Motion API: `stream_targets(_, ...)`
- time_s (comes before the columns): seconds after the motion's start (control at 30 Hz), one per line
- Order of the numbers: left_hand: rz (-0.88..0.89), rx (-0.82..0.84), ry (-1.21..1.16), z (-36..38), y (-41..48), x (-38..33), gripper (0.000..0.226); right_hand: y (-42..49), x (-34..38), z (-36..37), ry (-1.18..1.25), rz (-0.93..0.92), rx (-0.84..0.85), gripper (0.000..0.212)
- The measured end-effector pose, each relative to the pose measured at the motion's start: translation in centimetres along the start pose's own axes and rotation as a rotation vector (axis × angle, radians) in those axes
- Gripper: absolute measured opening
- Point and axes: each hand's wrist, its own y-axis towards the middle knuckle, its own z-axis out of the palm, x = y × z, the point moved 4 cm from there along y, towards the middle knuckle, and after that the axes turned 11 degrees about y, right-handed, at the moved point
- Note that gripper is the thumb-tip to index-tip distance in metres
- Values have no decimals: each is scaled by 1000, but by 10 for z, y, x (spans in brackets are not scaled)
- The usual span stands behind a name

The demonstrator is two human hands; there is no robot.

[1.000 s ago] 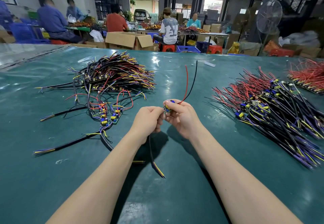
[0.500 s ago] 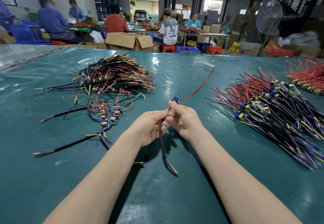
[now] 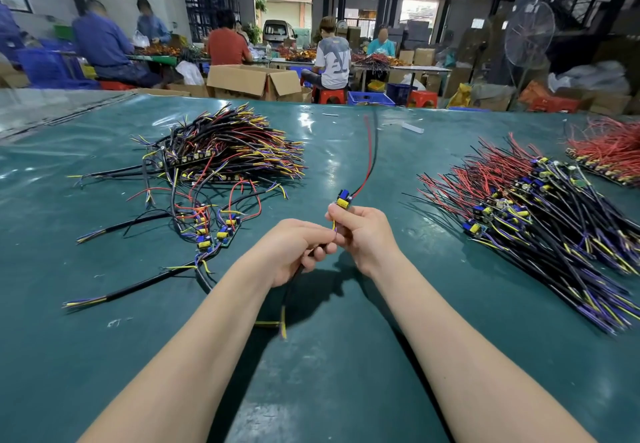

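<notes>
Small board point(image 3: 343, 199) with blue and yellow parts sits above the middle of the green table point(image 3: 346, 390), held up off the surface between both hands. Right hand point(image 3: 365, 234) pinches it from below: fingers curled round the lower end, the component end poking out above the fingertips. Red lead point(image 3: 370, 162) and a black one next to it run from the board's top end up and away toward the far edge of the table. Left hand point(image 3: 294, 252) is just beside the right, fingertips touching it, curled round the black cable point(image 3: 289, 290) that leaves the board's lower end. The cable hangs down past the left wrist, its stripped yellow and purple ends point(image 3: 283, 325) near the table; cannot tell if they touch it.

Left of the hands: tangled pile point(image 3: 225, 151) of wired boards, with a few loose boards point(image 3: 214, 231) at its near side. Right of the hands, well apart: neater pile point(image 3: 554, 221), red leads pointing away, black cables toward the person. Behind that one, a red-wire batch point(image 3: 609, 151) at the frame edge.

Beyond the table: open cardboard box point(image 3: 252, 80), standing fan point(image 3: 529, 35), people seated at other benches.
</notes>
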Motion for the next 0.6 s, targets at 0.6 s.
stream_targets(0.6,235,-279,229,-6,4,-4,26,-3,-1,-2,-67,122,-69,23)
